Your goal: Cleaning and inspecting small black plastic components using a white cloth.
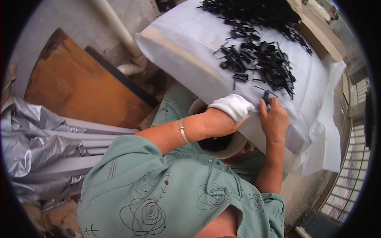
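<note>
My right hand (274,119) is closed at the near edge of the covered table, with a small black plastic part (266,96) between thumb and fingers. Just left of it is my left hand (231,113), bent toward the right one, its back and fingers covered by a white glove or cloth (234,106). The glove hides what those fingers do. A heap of similar black plastic parts (274,67), with thin stems, lies beyond my hands. Below my left hand a pale bucket (239,146) stands between my legs, dark inside.
White sheeting (178,51) covers the table and hangs over its edges. A bigger dark pile (254,12) lies at the far side, near a cardboard box (321,35). An orange-brown board (87,83) and silver sheeting (27,135) stand at the left, a barred window (349,166) at the right.
</note>
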The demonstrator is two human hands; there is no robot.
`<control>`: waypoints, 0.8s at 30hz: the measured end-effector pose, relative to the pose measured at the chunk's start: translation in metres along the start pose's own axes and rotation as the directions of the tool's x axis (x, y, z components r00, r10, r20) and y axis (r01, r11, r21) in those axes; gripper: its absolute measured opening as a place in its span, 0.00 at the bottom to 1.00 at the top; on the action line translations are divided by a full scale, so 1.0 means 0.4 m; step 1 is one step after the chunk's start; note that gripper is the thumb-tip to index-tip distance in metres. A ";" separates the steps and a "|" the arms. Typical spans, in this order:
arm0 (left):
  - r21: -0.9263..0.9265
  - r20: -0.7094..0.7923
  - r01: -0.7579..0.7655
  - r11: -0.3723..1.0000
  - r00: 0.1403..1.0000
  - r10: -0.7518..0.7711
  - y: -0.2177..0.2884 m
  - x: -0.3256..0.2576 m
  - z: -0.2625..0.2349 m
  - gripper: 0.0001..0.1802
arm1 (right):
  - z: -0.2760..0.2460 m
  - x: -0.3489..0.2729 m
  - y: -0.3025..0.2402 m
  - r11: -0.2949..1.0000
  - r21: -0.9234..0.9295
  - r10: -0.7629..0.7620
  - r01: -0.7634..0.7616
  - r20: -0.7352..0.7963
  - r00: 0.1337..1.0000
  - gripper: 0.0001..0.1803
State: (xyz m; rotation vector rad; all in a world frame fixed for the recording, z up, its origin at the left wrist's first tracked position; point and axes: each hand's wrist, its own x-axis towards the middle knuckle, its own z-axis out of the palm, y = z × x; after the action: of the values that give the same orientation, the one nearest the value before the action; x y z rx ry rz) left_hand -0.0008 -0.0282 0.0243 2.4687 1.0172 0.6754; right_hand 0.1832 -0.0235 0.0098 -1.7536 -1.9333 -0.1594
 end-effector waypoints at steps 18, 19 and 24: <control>0.080 0.616 0.054 0.995 0.782 -0.092 0.077 0.023 -0.011 0.13 | -0.125 0.084 -0.314 0.566 0.813 -0.079 0.137 -0.112 0.991 0.12; 0.017 0.690 0.040 0.999 0.723 -0.041 0.071 0.041 0.003 0.12 | -0.101 0.064 -0.382 0.640 0.146 -0.699 0.754 -0.296 0.651 0.09; -0.150 0.110 0.272 0.951 0.960 -0.257 -0.051 -0.094 0.212 0.12 | -0.014 0.007 -0.423 0.720 0.355 -0.690 0.597 0.275 0.669 0.03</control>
State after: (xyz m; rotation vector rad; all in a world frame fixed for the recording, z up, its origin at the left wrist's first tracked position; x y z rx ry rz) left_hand 0.0124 -0.0562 -0.0656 2.1499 1.1807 0.5331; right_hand 0.0232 -0.0494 0.0586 -0.9020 -2.6871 0.1921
